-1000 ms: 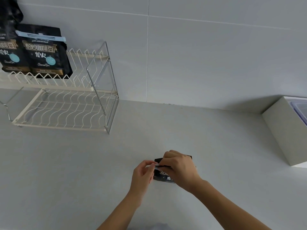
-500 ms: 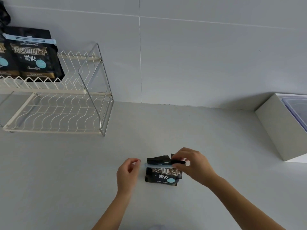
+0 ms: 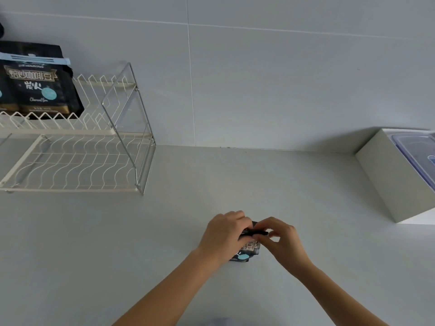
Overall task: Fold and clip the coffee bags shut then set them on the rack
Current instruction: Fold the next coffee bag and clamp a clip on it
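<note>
A small black coffee bag with gold lettering and a light blue dot stands on the white counter, mostly hidden by my hands. My left hand grips the left side of its folded top. My right hand pinches the right end of the top. The pale blue clip seen earlier is covered by my fingers. On the upper tier of the white wire rack at the left stands a clipped coffee bag with a pale blue clip across its top; another bag is cut off at the left edge.
A white box holding a clear lidded container sits at the right against the tiled wall. The rack's lower tier holds nothing. Bare counter lies between the rack and my hands.
My left hand, which hung apart from the bag, has moved right onto the bag's top. The clip across the top, visible before, is now hidden under my fingers.
</note>
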The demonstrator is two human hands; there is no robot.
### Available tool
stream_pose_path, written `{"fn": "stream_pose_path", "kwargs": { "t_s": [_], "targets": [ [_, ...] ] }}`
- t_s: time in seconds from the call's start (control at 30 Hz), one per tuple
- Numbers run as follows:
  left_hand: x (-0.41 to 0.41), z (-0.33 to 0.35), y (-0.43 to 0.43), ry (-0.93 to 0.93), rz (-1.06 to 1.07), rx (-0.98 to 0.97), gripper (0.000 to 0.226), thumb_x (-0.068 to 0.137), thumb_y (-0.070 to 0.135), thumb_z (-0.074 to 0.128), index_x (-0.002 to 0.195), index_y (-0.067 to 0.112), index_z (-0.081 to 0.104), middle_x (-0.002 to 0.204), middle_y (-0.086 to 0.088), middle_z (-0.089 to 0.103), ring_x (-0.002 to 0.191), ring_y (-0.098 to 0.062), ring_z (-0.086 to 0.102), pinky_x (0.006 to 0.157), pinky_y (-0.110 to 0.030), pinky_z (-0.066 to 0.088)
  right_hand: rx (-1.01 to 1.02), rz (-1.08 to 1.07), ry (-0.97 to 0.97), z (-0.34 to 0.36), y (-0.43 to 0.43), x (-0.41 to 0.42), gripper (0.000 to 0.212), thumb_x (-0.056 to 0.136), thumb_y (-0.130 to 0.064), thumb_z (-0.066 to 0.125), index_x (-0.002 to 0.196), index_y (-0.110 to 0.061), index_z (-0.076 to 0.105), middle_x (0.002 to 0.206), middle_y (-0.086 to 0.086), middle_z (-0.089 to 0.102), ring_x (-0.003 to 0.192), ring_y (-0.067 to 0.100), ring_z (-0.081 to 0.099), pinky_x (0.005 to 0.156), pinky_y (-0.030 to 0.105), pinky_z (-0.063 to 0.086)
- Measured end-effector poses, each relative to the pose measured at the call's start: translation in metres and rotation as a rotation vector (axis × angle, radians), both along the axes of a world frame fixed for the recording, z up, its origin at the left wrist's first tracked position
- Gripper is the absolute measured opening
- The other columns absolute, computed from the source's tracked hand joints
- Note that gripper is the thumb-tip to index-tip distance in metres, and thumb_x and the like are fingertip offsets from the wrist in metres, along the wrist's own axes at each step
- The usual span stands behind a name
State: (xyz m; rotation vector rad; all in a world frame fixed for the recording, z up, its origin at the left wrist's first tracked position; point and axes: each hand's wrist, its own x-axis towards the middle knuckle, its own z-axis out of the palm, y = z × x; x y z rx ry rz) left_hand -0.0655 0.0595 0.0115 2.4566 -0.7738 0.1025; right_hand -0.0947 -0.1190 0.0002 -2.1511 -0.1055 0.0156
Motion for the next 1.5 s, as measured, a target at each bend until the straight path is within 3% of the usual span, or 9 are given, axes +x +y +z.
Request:
{"fn": "stream_pose_path", "kwargs": {
  "t_s": [0.33, 0.53, 0.67, 0.83, 1.07, 1.2, 1.33, 1.4, 1.5],
  "targets": [
    [-0.007, -0.002, -0.004, 0.134, 0.147, -0.239, 0.011, 0.079, 0.03, 0.068, 0.071, 0.023, 0.063, 0.07, 0.008, 0.062, 0.062, -0.008, 0.053, 0.052, -0.021, 0.038, 0.141, -0.065, -0.043, -0.003, 0.003, 0.003, 0.024, 0.076, -0.008, 0.075, 0.08, -0.032, 0.072, 0.087, -0.014, 0.067, 0.085, 0.011, 0.064, 0.073, 0.018, 0.05],
    [-0.007, -0.011, 0.002, 0.194, 0.245, -0.289, 0.011, 0.076, 0.022, 0.072, 0.068, 0.021, 0.065, 0.067, 0.009, 0.063, 0.06, -0.007, 0.056, 0.051, -0.018, 0.039, 0.273, -0.159, 0.256, -0.024, 0.005, 0.015, 0.011, 0.077, -0.013, 0.076, 0.088, -0.01, 0.074, 0.097, 0.002, 0.064, 0.097, 0.02, 0.061, 0.094, 0.045, 0.048],
    [0.006, -0.004, 0.014, 0.299, 0.187, -0.186, 0.007, 0.078, 0.029, 0.068, 0.075, 0.026, 0.062, 0.074, 0.013, 0.064, 0.068, -0.004, 0.058, 0.058, -0.022, 0.045, 0.173, -0.127, 0.211, -0.022, 0.006, 0.018, 0.011, 0.078, -0.013, 0.075, 0.089, -0.012, 0.072, 0.092, 0.0, 0.063, 0.088, 0.017, 0.062, 0.084, 0.034, 0.053],
    [0.011, 0.008, 0.001, 0.152, 0.054, 0.177, 0.013, 0.083, 0.035, 0.058, 0.092, 0.026, 0.054, 0.089, 0.008, 0.061, 0.076, -0.014, 0.058, 0.059, -0.025, 0.034, 0.25, -0.158, 0.222, -0.02, 0.015, 0.009, 0.02, 0.081, 0.0, 0.067, 0.093, -0.016, 0.074, 0.096, 0.007, 0.058, 0.088, 0.016, 0.061, 0.075, 0.027, 0.056],
    [-0.007, -0.003, -0.001, 0.081, 0.115, 0.023, 0.015, 0.083, 0.028, 0.063, 0.073, 0.02, 0.056, 0.071, 0.005, 0.056, 0.059, -0.01, 0.041, 0.051, -0.019, 0.027, 0.421, -0.099, 0.323, -0.015, 0.009, 0.002, 0.024, 0.084, 0.001, 0.064, 0.087, -0.02, 0.076, 0.103, 0.005, 0.054, 0.088, 0.004, 0.061, 0.074, 0.02, 0.054],
    [-0.013, -0.003, 0.005, -0.007, 0.123, -0.015, 0.018, 0.077, 0.027, 0.073, 0.066, 0.021, 0.06, 0.061, 0.006, 0.058, 0.053, -0.012, 0.05, 0.056, -0.025, 0.036, 0.496, -0.071, 0.343, -0.019, 0.011, 0.001, 0.021, 0.084, 0.001, 0.065, 0.086, -0.017, 0.076, 0.108, 0.005, 0.051, 0.094, 0.006, 0.059, 0.077, 0.023, 0.054],
    [-0.015, -0.006, 0.008, 0.073, 0.15, -0.031, 0.013, 0.077, 0.026, 0.072, 0.067, 0.02, 0.065, 0.063, 0.004, 0.062, 0.053, -0.015, 0.05, 0.057, -0.026, 0.037, 0.468, -0.086, 0.349, -0.026, 0.015, -0.001, 0.018, 0.083, 0.002, 0.065, 0.089, -0.011, 0.075, 0.111, 0.01, 0.052, 0.093, 0.002, 0.059, 0.075, 0.02, 0.053],
    [-0.013, -0.004, 0.009, 0.117, 0.163, -0.037, 0.012, 0.077, 0.028, 0.071, 0.068, 0.022, 0.065, 0.065, 0.006, 0.063, 0.054, -0.011, 0.047, 0.058, -0.023, 0.032, 0.445, -0.068, 0.331, -0.027, 0.015, 0.001, 0.019, 0.084, 0.001, 0.065, 0.088, -0.014, 0.075, 0.109, 0.008, 0.053, 0.093, 0.005, 0.061, 0.077, 0.025, 0.054],
    [-0.004, 0.006, 0.019, 0.171, 0.225, -0.144, 0.006, 0.075, 0.031, 0.071, 0.074, 0.027, 0.067, 0.07, 0.012, 0.067, 0.062, -0.004, 0.057, 0.055, -0.018, 0.039, 0.342, -0.104, 0.294, -0.024, 0.01, 0.007, 0.019, 0.084, 0.001, 0.065, 0.087, -0.016, 0.072, 0.107, 0.004, 0.055, 0.098, 0.025, 0.062, 0.089, 0.047, 0.053]
  ]
}}
